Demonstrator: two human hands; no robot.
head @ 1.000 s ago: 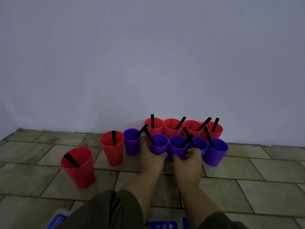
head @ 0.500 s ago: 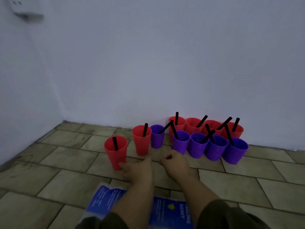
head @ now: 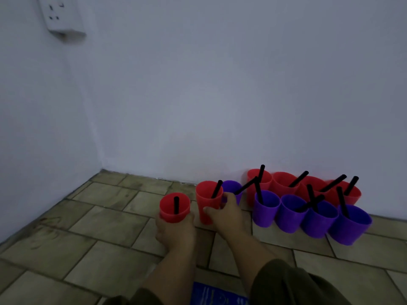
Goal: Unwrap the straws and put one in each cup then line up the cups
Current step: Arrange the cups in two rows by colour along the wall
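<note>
Currently our left hand [head: 175,233] grips the nearest red cup [head: 174,209], fingers wrapped round its body, with one black straw [head: 176,204] standing in it. At its 2 o'clock, just beside it, our right hand [head: 226,216] grips the second red cup [head: 207,199]: thumb on the near side, fingers curled round the far side. That cup holds a straw too. We can't tell whether either cup is lifted or resting on the floor.

Just behind the right fingers, at 1 o'clock, sits the lone purple cup [head: 233,188], its straw leaning toward 2 o'clock. At 3 o'clock of the hands is the purple row [head: 289,213]: four cups side by side, touching, a straw in each. Right behind it at 12 o'clock, the red row [head: 284,181] of four cups stands against the wall [head: 220,95], straws in all.

Everything sits on the tiled floor [head: 99,216]. A blue packet [head: 218,296] lies at 6 o'clock between our forearms, and a wall socket [head: 61,16] is at 10 o'clock, high up.
</note>
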